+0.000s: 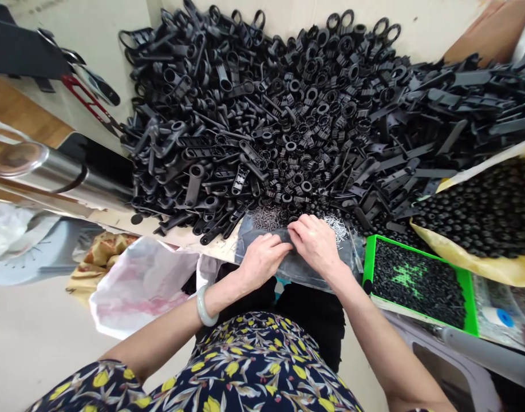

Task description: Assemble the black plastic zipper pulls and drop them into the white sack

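Over the grey plastic sheet (318, 270) at the front of the table, my two hands meet with fingertips almost touching. My left hand (262, 262) is closed, its thumb and fingers pinched on a dark piece that looks like a black plastic part (283, 234), mostly covered by the fingers. Bent over the same spot, my right hand (314, 240) is closed in a pinch too; what its fingertips grip is hidden. Just behind the hands lie a heap of small grey metal pieces (268, 217) and, to the right, a pile of thin silvery pins (336, 229).
A large mound of black plastic handles (193, 183), rings (305, 186) and flat levers (455, 137) fills the table behind. Rightward are a green tray (369, 257) of small black pieces and a yellow-edged sack (472, 260). At left are a steel flask (43, 166) and a white bag (137, 286).
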### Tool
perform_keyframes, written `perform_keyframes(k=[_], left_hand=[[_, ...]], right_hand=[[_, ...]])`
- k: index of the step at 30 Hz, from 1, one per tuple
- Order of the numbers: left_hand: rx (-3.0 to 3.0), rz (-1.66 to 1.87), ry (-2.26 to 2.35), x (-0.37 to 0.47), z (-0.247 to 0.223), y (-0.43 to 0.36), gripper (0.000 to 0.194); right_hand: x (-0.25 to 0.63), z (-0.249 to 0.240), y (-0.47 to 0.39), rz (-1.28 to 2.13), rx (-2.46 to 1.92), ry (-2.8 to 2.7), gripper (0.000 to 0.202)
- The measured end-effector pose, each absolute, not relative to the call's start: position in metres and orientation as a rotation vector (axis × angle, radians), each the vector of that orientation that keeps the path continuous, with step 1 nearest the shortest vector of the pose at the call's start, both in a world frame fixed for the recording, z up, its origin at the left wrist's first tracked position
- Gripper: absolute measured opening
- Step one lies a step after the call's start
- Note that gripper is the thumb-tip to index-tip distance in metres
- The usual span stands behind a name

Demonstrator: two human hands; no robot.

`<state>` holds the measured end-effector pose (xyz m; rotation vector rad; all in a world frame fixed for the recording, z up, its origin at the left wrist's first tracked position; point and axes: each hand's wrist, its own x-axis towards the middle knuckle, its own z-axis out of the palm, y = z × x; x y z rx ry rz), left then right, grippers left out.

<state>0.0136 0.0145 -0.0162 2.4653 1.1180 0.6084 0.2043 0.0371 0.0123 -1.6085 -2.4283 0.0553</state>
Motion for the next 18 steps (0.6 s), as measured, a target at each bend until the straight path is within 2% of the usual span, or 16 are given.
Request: perform_keyframes(k=[5, 9, 14, 18], left_hand=[[2.487, 0.520, 1.050, 0.015, -0.018, 0.025, 0.020], [2.398, 0.499, 1.052, 0.019, -0.022, 0.031, 0.012], [2.086, 0.634, 1.069, 0.018, -0.010, 0.028, 0.015], [1.319, 0.803, 1.049, 0.018, 0.009, 0.016, 0.018]], right_hand=[[0.225, 0.012, 0.015, 0.696, -1.571, -1.678, 0.013], [0.228, 0.004, -0.014, 1.066, -1.469, -1.096, 0.024], [0.212, -0.006, -0.036, 1.142, -1.382, -0.822, 0.021], [0.198, -0.007, -0.036, 1.032, -1.309, -0.870, 0.013]])
